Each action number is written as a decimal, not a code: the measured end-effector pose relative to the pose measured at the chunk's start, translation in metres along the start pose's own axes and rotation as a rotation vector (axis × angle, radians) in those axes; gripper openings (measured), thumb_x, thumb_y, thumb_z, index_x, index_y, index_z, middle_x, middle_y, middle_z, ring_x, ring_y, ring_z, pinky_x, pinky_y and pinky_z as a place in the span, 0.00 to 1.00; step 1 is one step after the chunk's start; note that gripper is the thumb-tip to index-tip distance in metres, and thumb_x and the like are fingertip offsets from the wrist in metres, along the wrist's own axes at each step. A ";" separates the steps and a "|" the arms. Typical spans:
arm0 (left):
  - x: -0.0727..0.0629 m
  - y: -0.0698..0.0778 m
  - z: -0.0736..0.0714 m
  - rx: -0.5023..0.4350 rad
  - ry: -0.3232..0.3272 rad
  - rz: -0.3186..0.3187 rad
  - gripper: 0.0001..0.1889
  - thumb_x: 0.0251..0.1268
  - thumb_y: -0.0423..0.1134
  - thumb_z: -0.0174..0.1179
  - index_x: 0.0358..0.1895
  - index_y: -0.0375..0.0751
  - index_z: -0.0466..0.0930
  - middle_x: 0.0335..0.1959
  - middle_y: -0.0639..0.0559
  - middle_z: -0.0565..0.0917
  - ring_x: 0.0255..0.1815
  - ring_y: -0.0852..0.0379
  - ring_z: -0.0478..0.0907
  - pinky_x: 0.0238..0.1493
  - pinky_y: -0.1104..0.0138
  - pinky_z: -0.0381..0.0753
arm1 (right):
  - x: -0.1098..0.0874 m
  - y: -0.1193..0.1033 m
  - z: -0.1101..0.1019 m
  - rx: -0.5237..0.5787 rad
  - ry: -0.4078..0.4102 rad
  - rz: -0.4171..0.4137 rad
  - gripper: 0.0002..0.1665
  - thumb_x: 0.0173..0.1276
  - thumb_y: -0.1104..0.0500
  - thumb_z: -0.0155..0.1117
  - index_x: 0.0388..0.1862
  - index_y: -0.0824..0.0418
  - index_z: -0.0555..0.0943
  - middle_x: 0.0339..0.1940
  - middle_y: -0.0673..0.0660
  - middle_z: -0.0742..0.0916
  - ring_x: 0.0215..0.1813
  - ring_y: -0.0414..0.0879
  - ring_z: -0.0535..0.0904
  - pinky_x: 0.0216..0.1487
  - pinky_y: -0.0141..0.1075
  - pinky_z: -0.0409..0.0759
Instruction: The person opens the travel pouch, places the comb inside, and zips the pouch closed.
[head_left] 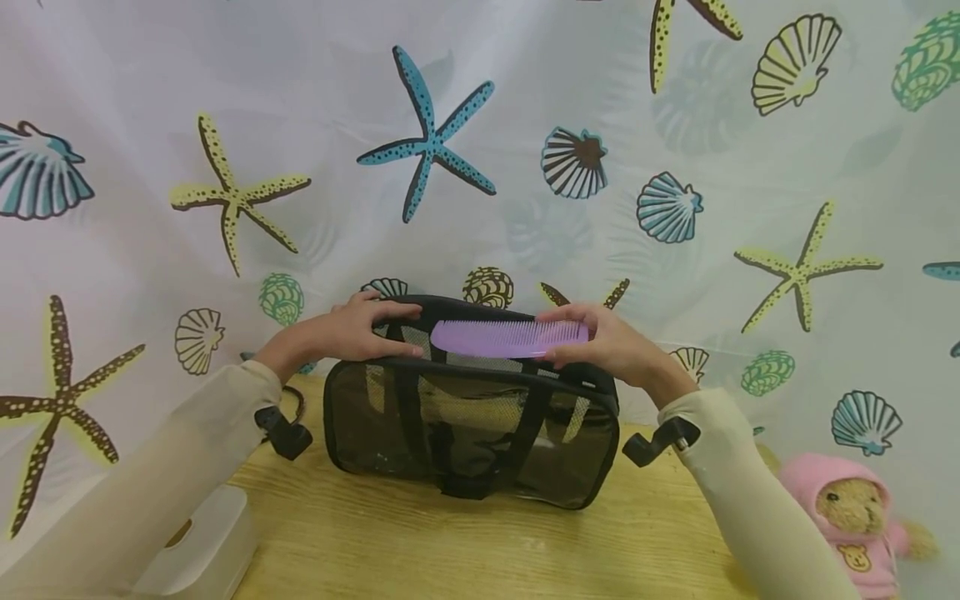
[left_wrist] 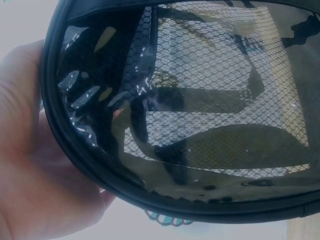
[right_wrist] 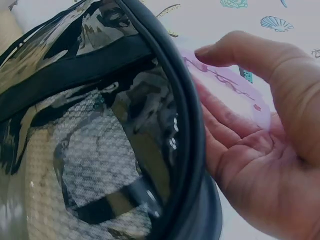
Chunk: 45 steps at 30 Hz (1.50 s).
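Observation:
A lilac comb point(head_left: 506, 340) lies level over the open top of a bag point(head_left: 408, 417) with black trim, mesh and see-through panels. My right hand point(head_left: 603, 342) pinches the comb's right end between thumb and fingers. In the right wrist view, the pale lilac comb point(right_wrist: 255, 107) lies against the fingers, partly behind the bag's dark edge. At the bag's left end, my left hand point(head_left: 360, 329) rests with thumb and fingers spread at the opening. The left wrist view shows that hand point(left_wrist: 30, 150) beside the bag's rounded end, its fingertips hidden.
The bag stands on a yellow wooden table point(head_left: 360, 542) before a curtain point(head_left: 525, 50) printed with starfish and shells. At the lower left is a white box point(head_left: 217, 542) with a slot. A teddy bear in a pink hood point(head_left: 810, 483) sits at the lower right.

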<state>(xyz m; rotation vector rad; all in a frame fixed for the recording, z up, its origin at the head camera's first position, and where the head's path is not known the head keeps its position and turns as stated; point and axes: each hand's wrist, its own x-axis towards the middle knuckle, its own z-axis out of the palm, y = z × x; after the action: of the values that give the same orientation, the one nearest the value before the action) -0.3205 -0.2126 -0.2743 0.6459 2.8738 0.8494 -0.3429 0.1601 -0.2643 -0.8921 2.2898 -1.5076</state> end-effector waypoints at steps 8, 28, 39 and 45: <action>0.002 -0.004 0.001 0.011 0.004 0.005 0.42 0.68 0.57 0.66 0.81 0.47 0.62 0.82 0.41 0.62 0.85 0.29 0.31 0.76 0.25 0.36 | 0.005 0.003 0.005 0.040 -0.026 0.017 0.33 0.71 0.67 0.66 0.74 0.68 0.71 0.48 0.57 0.91 0.43 0.48 0.90 0.48 0.43 0.89; -0.004 -0.003 0.000 0.013 0.026 0.011 0.41 0.67 0.57 0.66 0.80 0.47 0.63 0.81 0.41 0.63 0.84 0.28 0.34 0.72 0.23 0.34 | 0.027 0.009 0.030 -0.189 -0.085 0.079 0.27 0.71 0.60 0.69 0.68 0.62 0.79 0.10 0.41 0.68 0.15 0.34 0.61 0.24 0.27 0.66; -0.002 -0.002 0.000 0.000 0.016 0.001 0.41 0.68 0.58 0.65 0.80 0.49 0.63 0.82 0.42 0.62 0.85 0.29 0.32 0.74 0.24 0.33 | 0.028 0.007 0.034 -0.345 -0.095 0.061 0.25 0.73 0.58 0.66 0.68 0.61 0.80 0.16 0.44 0.68 0.20 0.37 0.60 0.26 0.30 0.63; -0.002 -0.003 0.001 0.009 0.020 0.004 0.41 0.68 0.58 0.65 0.80 0.48 0.63 0.82 0.41 0.62 0.85 0.29 0.32 0.73 0.23 0.33 | 0.032 0.006 0.036 -0.295 -0.079 0.103 0.26 0.74 0.54 0.67 0.67 0.61 0.80 0.24 0.46 0.83 0.28 0.37 0.73 0.33 0.30 0.72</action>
<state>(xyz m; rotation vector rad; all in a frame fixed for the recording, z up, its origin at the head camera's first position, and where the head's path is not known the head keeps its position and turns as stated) -0.3193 -0.2151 -0.2765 0.6486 2.8965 0.8482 -0.3512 0.1150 -0.2816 -0.8718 2.4970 -1.0910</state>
